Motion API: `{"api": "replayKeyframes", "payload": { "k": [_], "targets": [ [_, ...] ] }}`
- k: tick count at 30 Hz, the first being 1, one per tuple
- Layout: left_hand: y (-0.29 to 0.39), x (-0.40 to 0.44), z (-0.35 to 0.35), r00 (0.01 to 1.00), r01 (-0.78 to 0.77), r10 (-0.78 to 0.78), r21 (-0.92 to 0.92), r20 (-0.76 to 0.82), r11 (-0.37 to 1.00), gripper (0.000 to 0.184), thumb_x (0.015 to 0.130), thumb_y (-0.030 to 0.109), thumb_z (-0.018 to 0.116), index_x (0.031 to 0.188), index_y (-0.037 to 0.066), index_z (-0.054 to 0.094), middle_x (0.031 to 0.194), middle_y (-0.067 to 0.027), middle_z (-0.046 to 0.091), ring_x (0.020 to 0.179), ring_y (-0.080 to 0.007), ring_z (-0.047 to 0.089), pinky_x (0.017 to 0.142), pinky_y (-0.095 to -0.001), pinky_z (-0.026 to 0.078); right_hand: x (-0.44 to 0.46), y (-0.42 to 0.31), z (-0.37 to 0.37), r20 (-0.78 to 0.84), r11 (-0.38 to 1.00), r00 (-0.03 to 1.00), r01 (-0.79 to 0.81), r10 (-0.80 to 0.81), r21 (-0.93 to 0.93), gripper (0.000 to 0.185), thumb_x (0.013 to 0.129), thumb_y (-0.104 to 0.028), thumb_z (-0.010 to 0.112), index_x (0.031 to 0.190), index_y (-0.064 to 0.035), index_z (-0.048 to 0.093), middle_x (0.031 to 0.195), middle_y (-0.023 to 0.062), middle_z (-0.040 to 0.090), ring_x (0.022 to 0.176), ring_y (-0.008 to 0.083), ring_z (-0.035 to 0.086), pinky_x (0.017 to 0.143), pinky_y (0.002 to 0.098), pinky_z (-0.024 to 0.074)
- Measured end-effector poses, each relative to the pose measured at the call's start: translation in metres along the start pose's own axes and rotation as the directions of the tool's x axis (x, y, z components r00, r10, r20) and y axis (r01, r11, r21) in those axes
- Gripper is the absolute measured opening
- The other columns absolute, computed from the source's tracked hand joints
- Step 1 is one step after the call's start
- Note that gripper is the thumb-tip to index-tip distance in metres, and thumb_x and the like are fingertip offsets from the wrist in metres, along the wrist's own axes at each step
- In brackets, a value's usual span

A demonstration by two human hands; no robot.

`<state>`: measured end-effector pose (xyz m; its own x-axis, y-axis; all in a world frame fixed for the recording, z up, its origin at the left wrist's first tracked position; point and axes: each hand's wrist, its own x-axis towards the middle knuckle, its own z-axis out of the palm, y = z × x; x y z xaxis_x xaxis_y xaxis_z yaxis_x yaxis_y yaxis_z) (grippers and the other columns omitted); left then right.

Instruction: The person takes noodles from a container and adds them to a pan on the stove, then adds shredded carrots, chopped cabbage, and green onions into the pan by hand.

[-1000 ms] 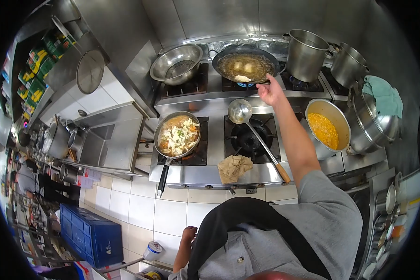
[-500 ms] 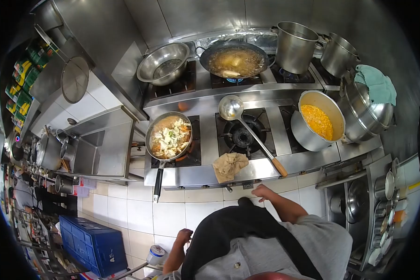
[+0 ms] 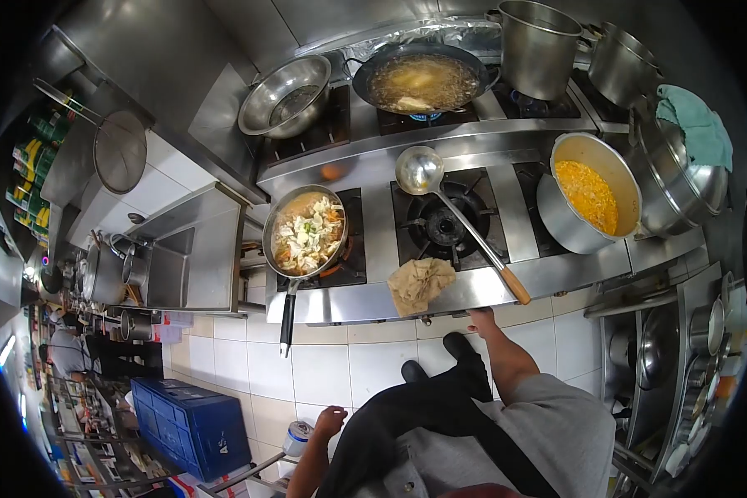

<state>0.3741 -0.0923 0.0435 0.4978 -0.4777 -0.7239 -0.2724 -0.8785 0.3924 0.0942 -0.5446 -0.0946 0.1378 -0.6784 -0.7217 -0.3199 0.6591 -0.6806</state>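
Observation:
My right hand [image 3: 483, 322] is at the front edge of the stove [image 3: 365, 304], near the knobs, its fingertips partly hidden under the edge. Low beside my body, my left hand [image 3: 332, 417] is loosely curled, touching nothing I can make out. A frying pan [image 3: 307, 232] of pale pieces in sauce sits on the front left burner. The ladle [image 3: 420, 171] lies across the front middle burner, with a brown cloth [image 3: 421, 285] at its left. Behind, a wok [image 3: 424, 79] of bubbling oil stands over a blue flame. The pot [image 3: 588, 192] on the right holds yellow-orange food.
A steel bowl [image 3: 285, 97] and tall pots [image 3: 539, 50] stand on the back row. Left of the stove are a sink [image 3: 170, 266] and a hanging strainer [image 3: 119, 153]. A blue crate [image 3: 189, 427] is on the floor; another person [image 3: 68, 352] stands far left.
My right hand has drawn back from the wok and down to the stove's front edge. My left hand stays low. The view has shifted, and my shoes now show.

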Motion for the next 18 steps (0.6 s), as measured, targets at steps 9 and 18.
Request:
{"api": "replayKeyframes", "payload": {
  "k": [9,18],
  "targets": [
    [-0.010,-0.008,0.001,0.980,-0.129,0.081,0.271,0.182,0.954,0.029,0.084,0.024,0.060,0.112,0.021,0.070,0.119,-0.0094,0.065,0.113,-0.0286,0.060,0.099,-0.0384,0.048,0.031,0.031,-0.009,0.228,0.724,0.929,-0.370,0.291,0.582,0.020,0.090,-0.023,0.060,0.102,-0.0088,0.053,0.084,0.0025,0.043,0.058,0.0139,0.037,0.071,0.0455,0.0547],
    [0.046,0.015,-0.007,0.977,-0.179,0.143,0.246,0.156,0.953,0.026,0.092,0.023,0.054,0.115,0.017,0.066,0.118,-0.0141,0.064,0.108,-0.0330,0.062,0.093,-0.0409,0.050,-0.001,0.020,-0.003,0.325,0.454,0.922,-0.387,0.212,0.802,0.023,0.093,-0.025,0.051,0.079,-0.0068,0.050,0.053,-0.0029,0.029,0.037,0.0118,0.022,0.069,0.0411,0.0496]
  ]
}}
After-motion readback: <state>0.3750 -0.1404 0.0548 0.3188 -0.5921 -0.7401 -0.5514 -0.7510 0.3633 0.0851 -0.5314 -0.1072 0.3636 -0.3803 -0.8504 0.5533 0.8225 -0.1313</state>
